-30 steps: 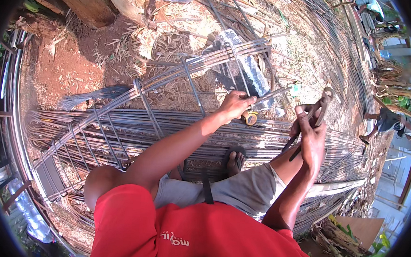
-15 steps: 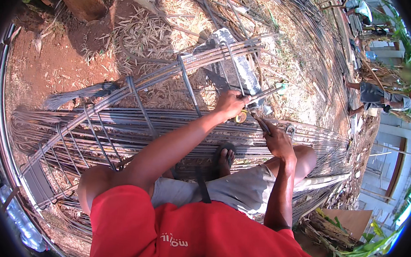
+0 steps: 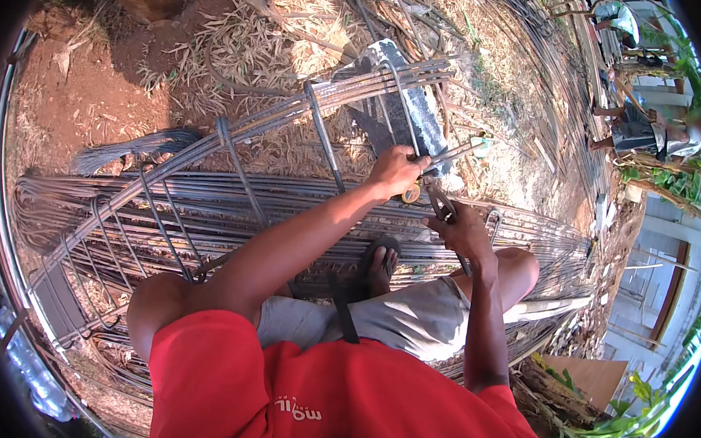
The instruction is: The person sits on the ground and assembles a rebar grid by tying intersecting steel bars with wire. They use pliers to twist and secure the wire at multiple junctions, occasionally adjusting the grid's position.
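Above one tape measure [image 3: 411,194], the left hand's [image 3: 396,172] grip is closed on at least one bar [image 3: 459,151]. Right of the tape measure, the right hand's [image 3: 464,231] grip wraps one pair of pliers [image 3: 441,201]

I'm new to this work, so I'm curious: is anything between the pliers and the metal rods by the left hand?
Nothing visible stands between the pliers in the right hand and the metal rods; the tape measure sits left of the gap.

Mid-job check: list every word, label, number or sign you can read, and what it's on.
Red shirt: white lettering on the chest, upside down, not copied out; its smaller line is too small to read.
Yellow tape measure: any markings too small.
Pincers: none discernible.
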